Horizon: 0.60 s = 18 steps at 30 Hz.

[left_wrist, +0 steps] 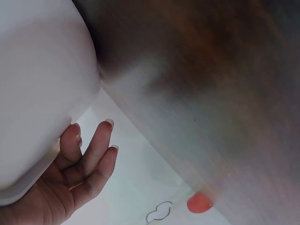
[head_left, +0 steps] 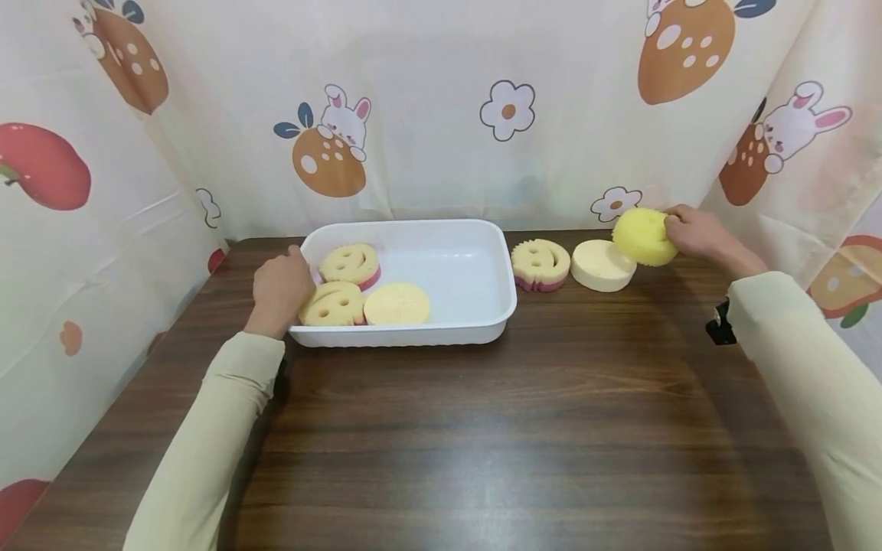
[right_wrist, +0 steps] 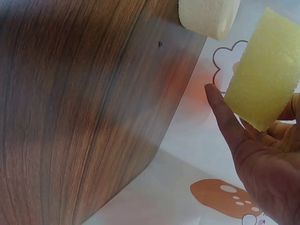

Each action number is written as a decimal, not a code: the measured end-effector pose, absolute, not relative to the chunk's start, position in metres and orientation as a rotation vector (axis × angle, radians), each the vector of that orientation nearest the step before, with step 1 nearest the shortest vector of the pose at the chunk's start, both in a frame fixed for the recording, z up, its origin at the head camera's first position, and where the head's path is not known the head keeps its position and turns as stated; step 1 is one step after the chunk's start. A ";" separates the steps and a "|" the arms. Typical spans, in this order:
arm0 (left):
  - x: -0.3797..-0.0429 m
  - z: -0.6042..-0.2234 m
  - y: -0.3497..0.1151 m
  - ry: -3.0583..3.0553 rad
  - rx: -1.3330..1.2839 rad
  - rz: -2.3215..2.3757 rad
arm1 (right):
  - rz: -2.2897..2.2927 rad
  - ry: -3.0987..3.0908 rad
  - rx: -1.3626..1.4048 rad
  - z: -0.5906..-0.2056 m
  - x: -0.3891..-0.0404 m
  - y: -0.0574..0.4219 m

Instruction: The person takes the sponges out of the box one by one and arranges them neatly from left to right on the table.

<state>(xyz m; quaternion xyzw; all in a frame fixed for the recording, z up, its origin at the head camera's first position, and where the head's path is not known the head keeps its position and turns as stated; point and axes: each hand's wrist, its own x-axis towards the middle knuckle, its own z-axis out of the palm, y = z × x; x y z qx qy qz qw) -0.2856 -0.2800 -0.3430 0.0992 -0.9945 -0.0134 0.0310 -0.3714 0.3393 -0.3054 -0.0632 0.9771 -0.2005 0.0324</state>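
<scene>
My right hand (head_left: 696, 231) pinches a round yellow sponge (head_left: 644, 237) by its right edge, in the air above the back right of the table. From the right wrist view, the sponge (right_wrist: 267, 70) shows its thick side between thumb and fingers. My left hand (head_left: 282, 287) grips the left rim of a white tray (head_left: 455, 334); in the left wrist view its fingers (left_wrist: 96, 152) bend beside the tray's outer wall (left_wrist: 42, 84). Inside the tray lie two smiley-face sponges (head_left: 349, 264), cream with pink undersides, and a plain round cream sponge (head_left: 396, 304).
Right of the tray, a smiley-face sponge (head_left: 540, 264) and a plain round cream sponge (head_left: 603, 265) lie side by side on the dark wooden table (head_left: 482, 436). A printed curtain (head_left: 441, 115) hangs behind the table and along both sides.
</scene>
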 end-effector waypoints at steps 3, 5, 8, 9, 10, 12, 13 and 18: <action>-0.286 -0.343 -0.281 -3.060 0.311 -0.041 | -0.619 3.024 -0.195 -0.307 -0.372 0.344; -0.287 -0.344 -0.281 -3.060 0.318 -0.045 | -0.614 3.038 -0.201 -0.307 -0.374 0.346; -0.286 -0.344 -0.281 -3.061 0.318 -0.047 | -0.600 3.038 -0.195 -0.309 -0.376 0.349; -0.286 -0.344 -0.281 -3.062 0.317 -0.047 | -0.595 3.032 -0.187 -0.309 -0.376 0.350; -0.286 -0.344 -0.281 -3.063 0.316 -0.047 | -0.584 3.028 -0.183 -0.309 -0.375 0.351; -0.286 -0.344 -0.280 -3.066 0.313 -0.047 | -0.566 3.020 -0.180 -0.309 -0.374 0.354; -0.286 -0.343 -0.280 -3.067 0.310 -0.045 | -0.559 3.019 -0.182 -0.310 -0.373 0.355; -0.286 -0.343 -0.279 -3.069 0.311 -0.036 | -0.531 3.017 -0.186 -0.312 -0.373 0.362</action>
